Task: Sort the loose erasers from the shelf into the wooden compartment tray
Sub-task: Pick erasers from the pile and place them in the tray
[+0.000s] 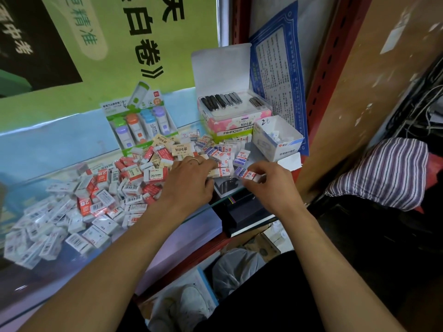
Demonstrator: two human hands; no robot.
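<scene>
A large heap of loose wrapped erasers [100, 197] covers the glass shelf [79, 262], red-and-white ones in the middle, white ones at the left, purple-and-white ones [223, 149] at the right. My left hand [189, 180] lies over the pile with its fingers on a white eraser [221, 172]. My right hand [268, 180] pinches a small red-and-white eraser [251, 175] just above the shelf's right end. No wooden compartment tray is in view.
Behind the pile stand a display pack of correction tapes [141, 121], an open box of metal clippers [230, 109] and a small white carton [278, 137]. A red shelf post [321, 75] bounds the right. Below the glass sits a dark box [242, 212].
</scene>
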